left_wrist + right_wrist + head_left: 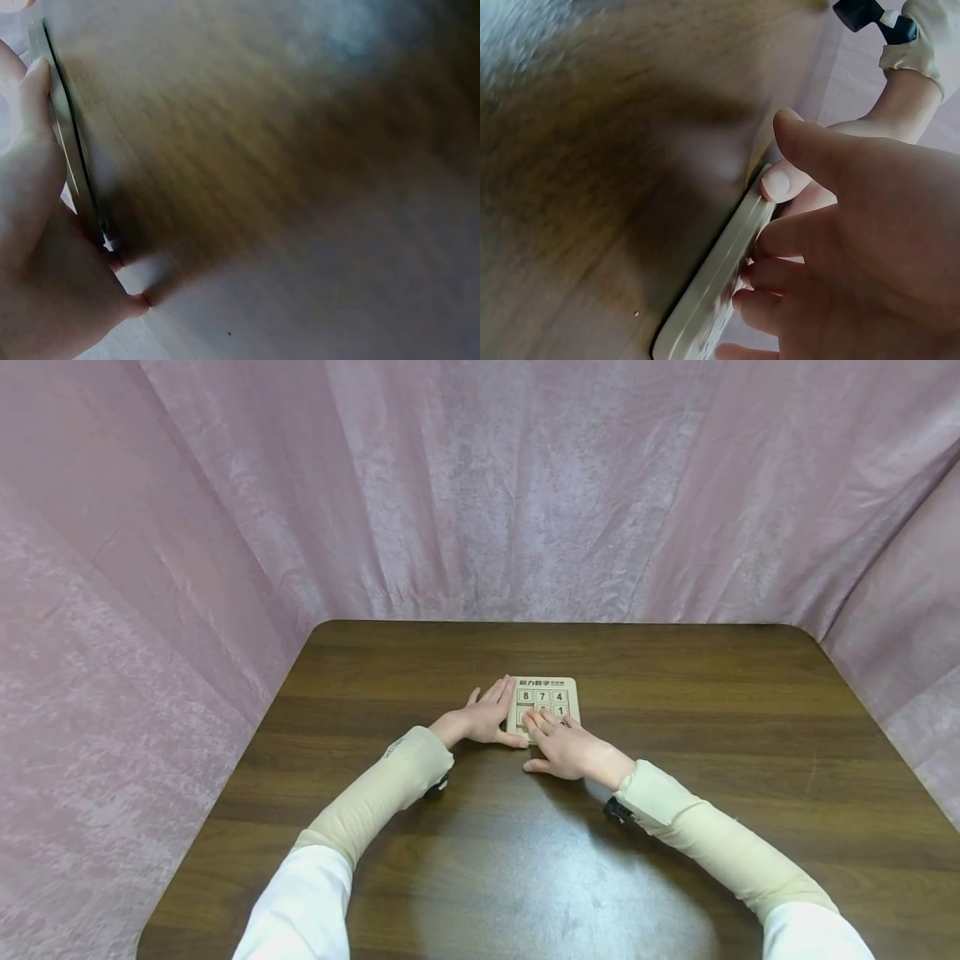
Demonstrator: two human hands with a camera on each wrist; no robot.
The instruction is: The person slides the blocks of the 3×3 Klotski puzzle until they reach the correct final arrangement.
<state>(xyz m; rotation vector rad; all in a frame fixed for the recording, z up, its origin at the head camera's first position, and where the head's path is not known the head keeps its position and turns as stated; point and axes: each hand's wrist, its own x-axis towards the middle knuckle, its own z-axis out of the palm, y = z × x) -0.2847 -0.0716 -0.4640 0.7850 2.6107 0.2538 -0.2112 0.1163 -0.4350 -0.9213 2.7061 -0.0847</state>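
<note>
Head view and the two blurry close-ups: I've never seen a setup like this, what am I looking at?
No machine here: a person works with bare hands, wearing three cameras. The wide picture comes from the head, looking down at a brown wooden table ringed by pink curtain. On it lies a wooden number puzzle with sliding tiles. The left hand rests flat against the puzzle's left edge, steadying it. The right hand has its fingertips on the tiles. The close-ups come from each wrist, showing the puzzle's thin edge side-on.
</note>
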